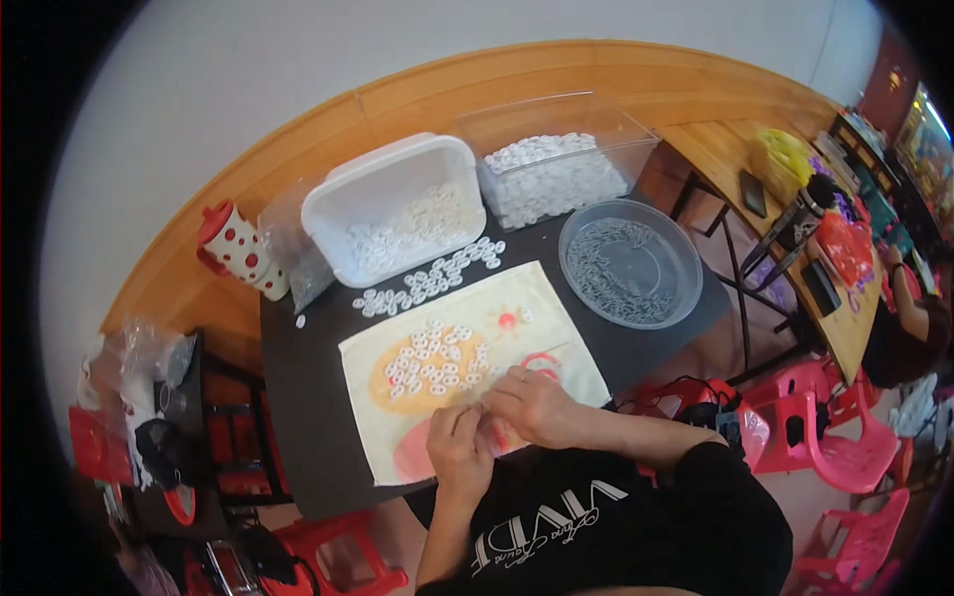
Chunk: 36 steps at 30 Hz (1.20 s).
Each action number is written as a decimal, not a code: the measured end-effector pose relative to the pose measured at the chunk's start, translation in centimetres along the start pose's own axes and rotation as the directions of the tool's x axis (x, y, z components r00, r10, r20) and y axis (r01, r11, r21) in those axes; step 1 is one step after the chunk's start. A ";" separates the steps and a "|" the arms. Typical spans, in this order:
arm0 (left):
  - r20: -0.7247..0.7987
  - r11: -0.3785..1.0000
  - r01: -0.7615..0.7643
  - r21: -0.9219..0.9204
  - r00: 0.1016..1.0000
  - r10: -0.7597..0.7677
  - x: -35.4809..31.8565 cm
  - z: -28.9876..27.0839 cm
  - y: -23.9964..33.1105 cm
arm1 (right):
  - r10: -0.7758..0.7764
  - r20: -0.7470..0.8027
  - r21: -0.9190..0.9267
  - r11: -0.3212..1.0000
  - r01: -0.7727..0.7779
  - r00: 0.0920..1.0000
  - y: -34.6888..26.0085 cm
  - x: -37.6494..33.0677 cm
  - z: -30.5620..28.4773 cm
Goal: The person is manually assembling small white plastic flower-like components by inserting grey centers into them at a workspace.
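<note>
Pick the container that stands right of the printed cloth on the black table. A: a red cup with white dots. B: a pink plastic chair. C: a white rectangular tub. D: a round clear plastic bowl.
D: the round clear bowl sits on the black table just right of the printed cloth, while the white tub stands behind the cloth.

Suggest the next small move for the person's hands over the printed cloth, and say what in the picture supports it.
Probably the right hand should reach to the pile of small white rings on the cloth for another piece: both hands meet at the cloth's near edge, the left hand close beside, and the rings lie just beyond them.
</note>
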<state>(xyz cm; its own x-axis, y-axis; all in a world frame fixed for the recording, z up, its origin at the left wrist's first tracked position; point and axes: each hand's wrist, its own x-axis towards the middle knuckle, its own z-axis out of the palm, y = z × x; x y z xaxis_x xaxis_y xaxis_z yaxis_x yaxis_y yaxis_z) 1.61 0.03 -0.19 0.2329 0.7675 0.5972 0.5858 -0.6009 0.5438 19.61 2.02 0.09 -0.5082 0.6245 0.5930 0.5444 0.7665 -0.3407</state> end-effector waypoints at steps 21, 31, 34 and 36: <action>0.063 0.991 -0.105 0.087 0.993 0.099 0.6 0.3 0.5 | -0.104 0.166 -0.116 0.985 0.124 0.981 -0.4 0.0 -0.4; 0.108 0.986 -0.128 0.107 0.987 0.117 0.4 0.4 0.3 | -0.135 0.203 -0.122 0.979 0.162 0.970 -0.2 0.1 -0.4; 0.114 0.980 -0.151 0.127 0.984 0.137 0.3 0.4 0.5 | -0.140 0.190 -0.118 0.979 0.164 0.972 -0.4 0.3 -0.6; 0.089 0.984 -0.128 0.127 0.989 0.118 0.2 0.5 0.6 | -0.139 0.199 -0.114 0.980 0.163 0.970 -0.4 0.3 -0.7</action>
<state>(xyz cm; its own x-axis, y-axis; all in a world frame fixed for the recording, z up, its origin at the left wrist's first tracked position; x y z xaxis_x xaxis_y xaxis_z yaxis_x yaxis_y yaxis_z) 2.40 -0.01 -0.06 0.3683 0.7083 0.6022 0.6450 -0.6612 0.3833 19.68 1.86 0.91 -0.7012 0.5294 0.4775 0.5263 0.8362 -0.1542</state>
